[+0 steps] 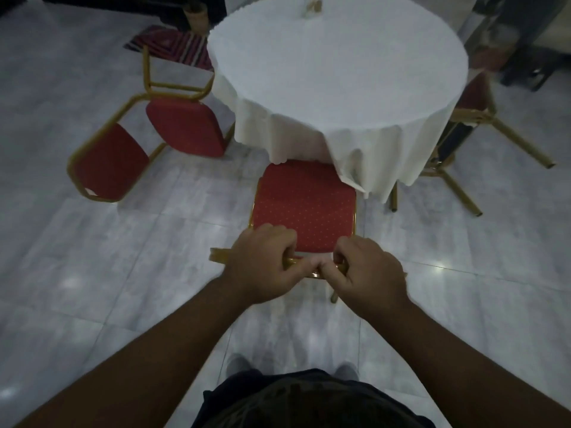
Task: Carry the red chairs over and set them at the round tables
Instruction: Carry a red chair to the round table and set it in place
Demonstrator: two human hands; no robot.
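Both hands are curled tight around the gold top rail of a red chair (304,202), the left hand (262,264) and right hand (369,268) almost touching, with the seat's front edge tucked under the white tablecloth (340,140) at the 6 o'clock side of the round table (336,57). Pushing further could snag the hanging cloth and drag it, toppling the small centrepiece (312,6) near 12 o'clock. A pale tag on the chair at 9 o'clock (111,162) is unreadable; no other writing shows.
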